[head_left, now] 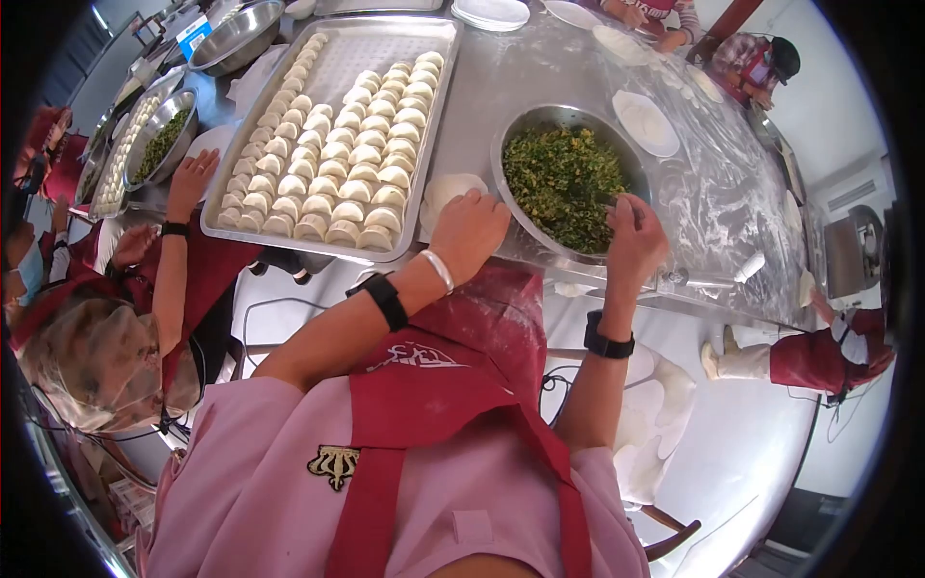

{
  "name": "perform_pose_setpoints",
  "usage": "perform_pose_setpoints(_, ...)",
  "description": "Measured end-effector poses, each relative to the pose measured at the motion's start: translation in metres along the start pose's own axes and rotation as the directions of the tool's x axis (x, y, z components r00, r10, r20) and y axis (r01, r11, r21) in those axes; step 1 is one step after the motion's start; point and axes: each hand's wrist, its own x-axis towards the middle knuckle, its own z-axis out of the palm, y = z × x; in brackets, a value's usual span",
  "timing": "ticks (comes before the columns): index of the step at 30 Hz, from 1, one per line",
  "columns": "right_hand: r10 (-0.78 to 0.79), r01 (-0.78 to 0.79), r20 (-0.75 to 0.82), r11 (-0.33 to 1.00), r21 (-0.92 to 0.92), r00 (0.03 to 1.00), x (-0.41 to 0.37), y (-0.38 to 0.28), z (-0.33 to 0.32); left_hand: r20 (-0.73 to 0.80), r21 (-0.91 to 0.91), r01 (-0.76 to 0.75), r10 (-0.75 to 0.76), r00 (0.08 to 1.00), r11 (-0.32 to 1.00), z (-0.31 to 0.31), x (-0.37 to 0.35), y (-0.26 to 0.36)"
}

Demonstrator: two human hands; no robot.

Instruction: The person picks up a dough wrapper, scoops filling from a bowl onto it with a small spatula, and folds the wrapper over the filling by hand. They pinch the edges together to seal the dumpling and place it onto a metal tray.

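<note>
The left hand (472, 231) rested over a round wrapper (444, 187) on the tabletop (487, 82), between the tray (208, 227) and the bowl (499, 164). Its grip was loosely curled, fingertips downward; whether it had hold of the wrapper could not be told. The right hand (636, 231) was at the right side of the bowl's rim. Its grip was nearly closed, fingers and thumb drawn together; a thin dark handle seemed to meet the fingertips, but the hold could not be confirmed.

The bowl contained chopped green filling (559, 173) and stood close to the tabletop's near edge. The tray carried rows of dumplings (328, 183).

Possible faults, as judged:
- Bowl tipping: right forearm weight on the rim.
- Wrapper tearing: uneven lifting, if the dough stuck.
- Dumplings displaced: left forearm contact with the tray corner.
- Rolling pin (708, 280) falling: a knock, given its position near the edge.
</note>
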Motion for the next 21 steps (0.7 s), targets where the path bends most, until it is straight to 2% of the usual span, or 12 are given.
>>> perform_pose_setpoints(1,-0.003,0.003,-0.003,0.999,0.033,1.000,0.006,0.003,0.005,-0.045,-0.061,-0.003,0.000,0.999,0.998,-0.004,-0.005,0.000)
perform_pose_setpoints(3,-0.062,0.067,0.050,0.992,-0.105,0.997,0.016,0.009,0.012,-0.129,-0.181,-0.015,-0.008,0.992,0.983,-0.011,-0.018,-0.001)
perform_pose_setpoints(4,-0.085,0.097,0.080,0.980,-0.174,0.993,0.019,0.013,0.015,-0.170,-0.267,-0.004,-0.043,0.984,0.964,-0.011,-0.023,-0.003)
perform_pose_setpoints(6,-0.080,0.097,0.102,0.980,-0.176,0.992,0.025,0.020,0.026,-0.241,-0.438,0.008,-0.126,0.962,0.899,-0.008,-0.031,-0.008)
perform_pose_setpoints(8,-0.049,0.068,0.121,0.985,-0.161,0.991,0.028,0.025,0.033,0.061,-0.765,0.208,-0.253,0.965,0.610,-0.007,-0.038,-0.016)
perform_pose_setpoints(9,-0.021,0.039,0.126,0.989,-0.142,0.992,0.029,0.025,0.037,0.219,-0.854,0.315,-0.262,0.940,0.414,-0.006,-0.040,-0.020)
perform_pose_setpoints(10,0.008,0.008,0.131,0.992,-0.125,0.991,0.030,0.023,0.039,0.286,-0.915,0.351,-0.295,0.912,0.197,-0.002,-0.043,-0.023)
perform_pose_setpoints(12,0.082,-0.075,0.148,0.996,-0.054,0.986,0.028,0.014,0.042,0.434,-0.895,0.365,-0.303,0.849,-0.257,0.005,-0.048,-0.026)
perform_pose_setpoints(15,0.174,-0.193,0.179,0.977,0.094,0.968,0.029,0.018,0.048,0.503,-0.798,0.323,-0.266,0.823,-0.509,0.001,-0.047,-0.025)
perform_pose_setpoints(18,0.290,-0.332,0.188,0.908,0.254,0.938,0.028,0.025,0.051,0.487,-0.729,0.230,-0.252,0.836,-0.645,-0.022,-0.040,-0.018)
perform_pose_setpoints(21,0.375,-0.421,0.193,0.834,0.357,0.907,0.028,0.023,0.051,0.461,-0.701,0.218,-0.198,0.865,-0.679,-0.021,-0.034,-0.025)
